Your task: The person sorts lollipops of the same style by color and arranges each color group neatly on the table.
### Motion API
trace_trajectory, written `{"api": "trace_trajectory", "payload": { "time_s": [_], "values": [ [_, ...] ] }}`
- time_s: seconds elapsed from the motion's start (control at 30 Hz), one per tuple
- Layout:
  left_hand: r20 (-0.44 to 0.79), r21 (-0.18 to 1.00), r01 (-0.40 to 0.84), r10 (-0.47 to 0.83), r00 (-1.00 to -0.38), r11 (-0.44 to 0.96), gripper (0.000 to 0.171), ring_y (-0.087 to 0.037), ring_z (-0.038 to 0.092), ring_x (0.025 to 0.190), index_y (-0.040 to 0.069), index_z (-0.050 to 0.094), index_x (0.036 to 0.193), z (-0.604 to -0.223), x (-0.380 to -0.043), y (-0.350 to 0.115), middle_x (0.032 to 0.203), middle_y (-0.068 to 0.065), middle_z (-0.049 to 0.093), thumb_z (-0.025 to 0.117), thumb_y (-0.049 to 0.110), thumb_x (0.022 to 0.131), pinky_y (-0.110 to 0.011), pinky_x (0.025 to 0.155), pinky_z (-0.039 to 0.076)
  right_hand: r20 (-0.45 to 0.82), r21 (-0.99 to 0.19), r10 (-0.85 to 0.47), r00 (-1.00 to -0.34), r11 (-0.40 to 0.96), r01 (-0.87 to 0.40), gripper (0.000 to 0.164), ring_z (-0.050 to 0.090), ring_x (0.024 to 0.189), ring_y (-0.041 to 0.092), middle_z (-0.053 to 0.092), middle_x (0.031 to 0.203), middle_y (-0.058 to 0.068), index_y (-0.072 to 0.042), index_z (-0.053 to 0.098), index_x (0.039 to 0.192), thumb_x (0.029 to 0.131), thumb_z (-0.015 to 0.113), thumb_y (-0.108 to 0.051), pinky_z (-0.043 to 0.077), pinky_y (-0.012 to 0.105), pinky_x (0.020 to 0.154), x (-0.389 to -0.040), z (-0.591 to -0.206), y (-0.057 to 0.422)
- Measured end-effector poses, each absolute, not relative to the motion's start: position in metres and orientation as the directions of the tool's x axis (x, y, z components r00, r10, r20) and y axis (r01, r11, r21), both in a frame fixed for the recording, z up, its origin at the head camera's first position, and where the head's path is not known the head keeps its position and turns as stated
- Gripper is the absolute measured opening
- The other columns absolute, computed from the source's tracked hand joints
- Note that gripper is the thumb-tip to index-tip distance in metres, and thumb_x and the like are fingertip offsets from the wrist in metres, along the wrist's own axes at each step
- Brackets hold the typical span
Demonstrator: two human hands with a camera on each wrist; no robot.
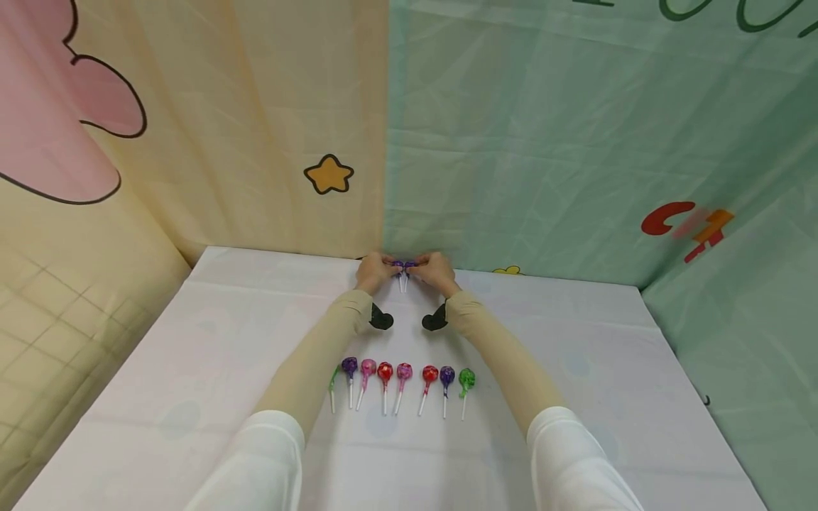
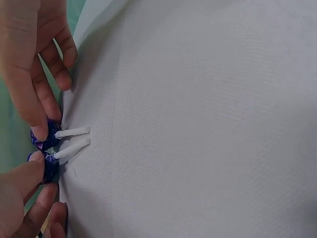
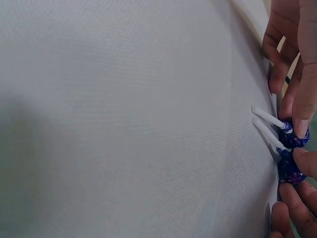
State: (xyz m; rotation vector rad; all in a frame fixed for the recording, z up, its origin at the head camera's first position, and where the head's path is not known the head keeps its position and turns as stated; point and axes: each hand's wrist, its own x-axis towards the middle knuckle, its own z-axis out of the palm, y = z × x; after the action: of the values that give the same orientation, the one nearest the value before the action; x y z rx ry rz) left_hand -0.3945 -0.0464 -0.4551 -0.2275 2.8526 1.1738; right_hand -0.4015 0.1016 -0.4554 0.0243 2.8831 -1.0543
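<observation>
While two arms in beige inner sleeves (image 1: 319,341) and short white outer sleeves (image 1: 268,454) stretch across the white cloth-covered table (image 1: 160,419), the left hand (image 1: 375,272) pinches a round lollipop in shiny purple wrapping (image 2: 52,169) between thumb and fingers at the far edge. The right hand (image 1: 437,272) pinches a second round purple-wrapped lollipop (image 3: 291,171) in the same way, just to the right of the first. Their heads touch, and their two white sticks point back toward the person, drawing closer together at the free ends. Below each wrist hangs a small black rounded device (image 1: 381,319).

Nearer the person, between the forearms, eight more lollipops lie in a row, sticks toward the person. From left to right come a green one (image 1: 332,389) partly hidden by the left sleeve, a purple (image 1: 349,365), a pink (image 1: 368,367), a red (image 1: 385,372), another pink (image 1: 405,372), then, past a wider gap, another red (image 1: 430,373), another purple (image 1: 447,376) and another green (image 1: 467,378). Behind the table hang a yellow cloth with an orange star (image 1: 329,174) and a pale green cloth (image 1: 511,142)
</observation>
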Motion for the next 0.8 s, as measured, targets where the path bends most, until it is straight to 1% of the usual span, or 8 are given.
{"api": "trace_trajectory", "payload": {
  "time_s": [0.13,0.3,0.4,0.5,0.63,0.73,0.8],
  "values": [
    [-0.108,0.696,-0.154,-0.109,-0.988,0.702,0.034,-0.025,0.062,0.111,0.014,0.071,0.114,-0.454,-0.392,-0.047,0.120,-0.006,0.068,0.073,0.030,0.085,-0.040,0.090,0.047,-0.073,-0.633,0.001,-0.997,0.772,0.047,0.036,0.066,0.083,0.017,0.073,0.107,0.005,-0.013,0.072,0.113,0.083,0.073,-0.034,0.046,0.025,0.068,-0.400,-0.455,0.102],
    [-0.105,0.691,-0.144,-0.098,-0.990,0.709,0.035,-0.026,0.061,0.110,0.015,0.070,0.116,-0.453,-0.390,-0.050,0.122,-0.007,0.067,0.073,0.031,0.085,-0.041,0.089,0.047,-0.066,-0.648,-0.024,-0.998,0.761,0.024,0.038,0.064,0.098,0.021,0.071,0.114,0.005,-0.011,0.071,0.114,0.084,0.073,-0.033,0.049,0.032,0.083,-0.397,-0.454,0.105],
    [-0.099,0.685,-0.131,-0.086,-0.991,0.717,0.035,-0.027,0.060,0.112,0.015,0.070,0.117,-0.454,-0.389,-0.054,0.125,-0.008,0.066,0.072,0.031,0.086,-0.041,0.090,0.047,-0.071,-0.657,-0.040,-0.997,0.754,0.017,0.039,0.065,0.103,0.023,0.070,0.116,0.007,-0.011,0.070,0.116,0.084,0.072,-0.033,0.049,0.034,0.088,-0.394,-0.453,0.108],
    [-0.089,0.676,-0.106,-0.062,-0.994,0.729,0.036,-0.028,0.059,0.116,0.015,0.069,0.118,-0.452,-0.389,-0.058,0.129,-0.009,0.063,0.071,0.030,0.086,-0.041,0.092,0.046,-0.069,-0.661,-0.040,-0.997,0.750,0.016,0.038,0.066,0.100,0.023,0.071,0.114,0.008,-0.011,0.069,0.117,0.085,0.071,-0.032,0.050,0.035,0.086,-0.392,-0.450,0.112],
    [-0.087,0.669,-0.080,-0.030,-0.996,0.739,0.038,-0.030,0.057,0.119,0.014,0.067,0.121,-0.446,-0.384,-0.067,0.133,-0.008,0.061,0.070,0.029,0.087,-0.042,0.094,0.044,-0.068,-0.666,-0.058,-0.996,0.746,0.003,0.037,0.067,0.093,0.023,0.071,0.111,0.010,-0.010,0.069,0.117,0.086,0.071,-0.031,0.050,0.033,0.080,-0.387,-0.445,0.120],
    [-0.091,0.672,-0.066,-0.005,-0.996,0.737,0.037,-0.028,0.060,0.113,0.014,0.067,0.122,-0.440,-0.379,-0.077,0.126,-0.008,0.065,0.068,0.030,0.088,-0.041,0.091,0.044,-0.070,-0.663,-0.099,-0.993,0.748,-0.028,0.037,0.067,0.092,0.023,0.071,0.110,0.010,-0.010,0.068,0.118,0.087,0.070,-0.031,0.050,0.033,0.078,-0.381,-0.439,0.126],
    [-0.083,0.675,-0.047,0.013,-0.996,0.737,0.037,-0.026,0.062,0.105,0.015,0.066,0.123,-0.436,-0.376,-0.084,0.119,-0.008,0.069,0.067,0.029,0.089,-0.039,0.086,0.044,-0.071,-0.660,-0.125,-0.990,0.750,-0.047,0.038,0.066,0.093,0.024,0.071,0.110,0.011,-0.010,0.067,0.120,0.087,0.069,-0.030,0.050,0.034,0.078,-0.376,-0.435,0.131]
  ]
}}
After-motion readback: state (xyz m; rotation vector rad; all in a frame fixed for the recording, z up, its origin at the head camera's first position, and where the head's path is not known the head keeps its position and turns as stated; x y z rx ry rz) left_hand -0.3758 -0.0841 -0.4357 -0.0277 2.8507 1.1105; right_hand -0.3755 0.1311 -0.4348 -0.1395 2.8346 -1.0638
